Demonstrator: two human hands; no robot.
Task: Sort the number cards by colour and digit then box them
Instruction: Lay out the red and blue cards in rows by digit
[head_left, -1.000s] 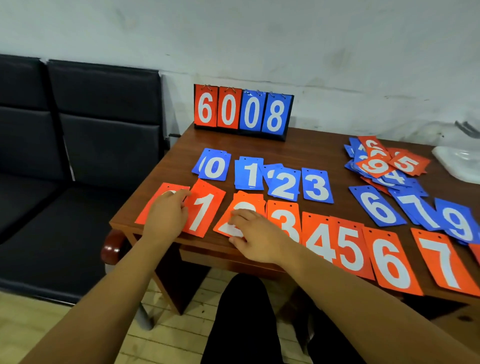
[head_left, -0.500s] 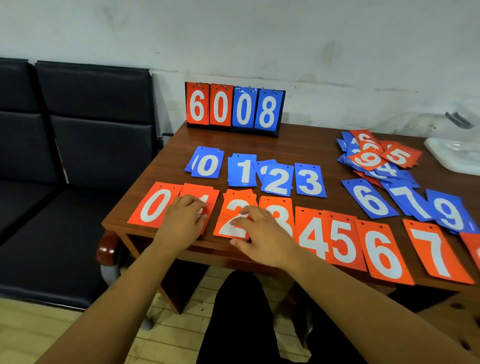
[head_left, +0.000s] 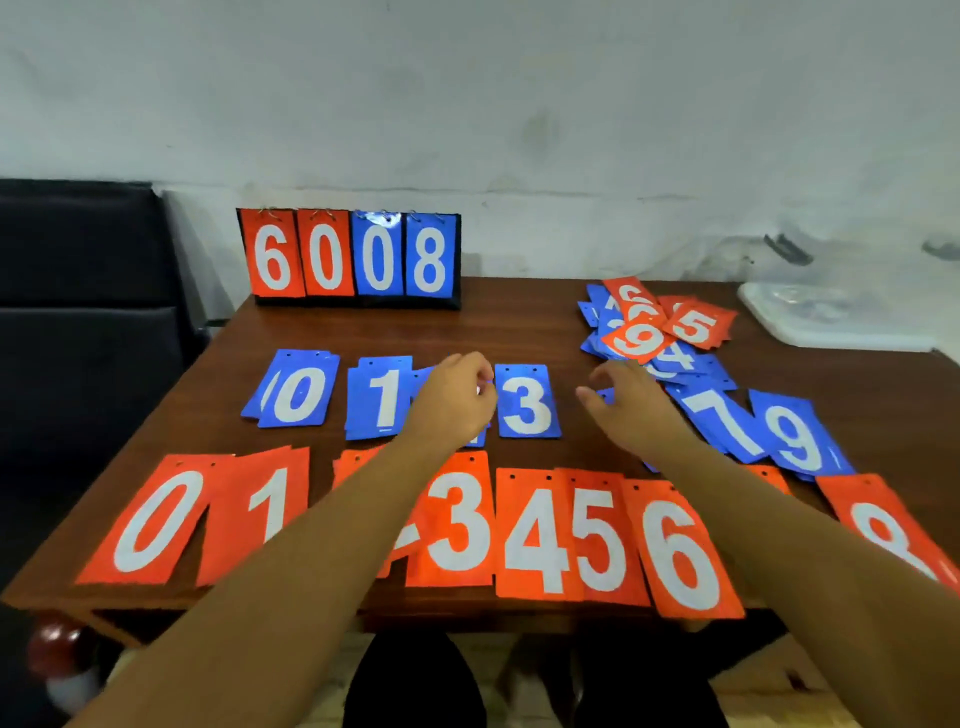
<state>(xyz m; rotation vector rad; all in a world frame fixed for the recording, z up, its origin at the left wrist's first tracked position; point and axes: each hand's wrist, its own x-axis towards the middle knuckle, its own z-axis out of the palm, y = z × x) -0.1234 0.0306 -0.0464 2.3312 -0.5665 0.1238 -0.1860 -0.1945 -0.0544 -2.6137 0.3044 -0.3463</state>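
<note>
Brown surface (head_left: 519, 322) holds sorted rows. Left hand (head_left: 457, 402) curls over the blue row (head_left: 527, 400) at 12 o'clock; whether its grip pinches anything, I cannot tell. Right hand (head_left: 631, 410), grip loosely spread, hovers by the pile (head_left: 649, 338) at 2 o'clock: best take one card only.

Soft even light, slight motion blur; wide-angle edge distortion

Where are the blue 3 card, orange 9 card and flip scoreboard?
blue 3 card (head_left: 527, 402): head view, card's middle.
orange 9 card (head_left: 638, 340): head view, card's middle.
flip scoreboard (head_left: 327, 257): head view, orange 0 panel.
</note>
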